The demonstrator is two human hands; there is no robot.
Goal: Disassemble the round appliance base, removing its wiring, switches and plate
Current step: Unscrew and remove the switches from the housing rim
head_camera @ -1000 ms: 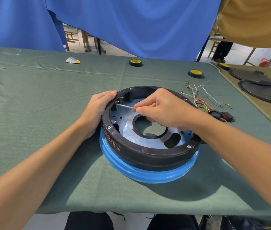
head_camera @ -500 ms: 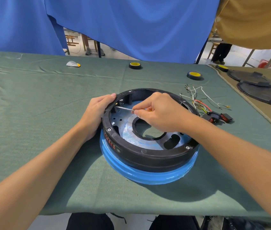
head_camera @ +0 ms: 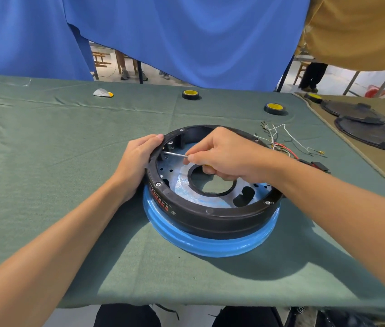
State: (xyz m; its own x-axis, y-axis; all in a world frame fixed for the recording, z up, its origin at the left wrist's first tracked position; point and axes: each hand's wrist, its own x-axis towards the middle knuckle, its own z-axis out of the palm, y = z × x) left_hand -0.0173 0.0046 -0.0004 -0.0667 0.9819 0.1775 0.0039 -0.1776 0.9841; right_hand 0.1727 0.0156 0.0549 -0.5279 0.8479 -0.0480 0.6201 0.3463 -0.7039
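Both hands are at work. My left hand (head_camera: 137, 159) curls its fingers over the far-left rim of the round appliance base (head_camera: 210, 218), a black plastic ring seated on a glossy blue lower skirt (head_camera: 201, 245). My right hand (head_camera: 222, 156) pinches a thin steel-shafted screwdriver (head_camera: 175, 154), whose tip points at a fitting on the inner wall just beside the left fingers. I cannot tell whether the tip is actually seated in a screw head, because the spot is small and shadowed.

The base sits open side up near the middle of the green cloth-covered bench (head_camera: 45, 149). A silvery perforated metal plate (head_camera: 182, 182) lies flat inside it. A tangle of white, red and yellow wires (head_camera: 281, 147) with dark red-tipped switches (head_camera: 316, 165) rests on the cloth just beyond the base's right edge, so I judge that the plate is what remains to free.

The ring looks rigid and fairly weighty. Its shiny blue skirt would likely slip under fingers, so the upper rim, where my left hand grips, is the better hold against the driver's push. The plate looks like thin, stiff sheet metal, possibly sharp at the edges. I would lift it by the lip of its large central hole or by one of the curved cut-outs.
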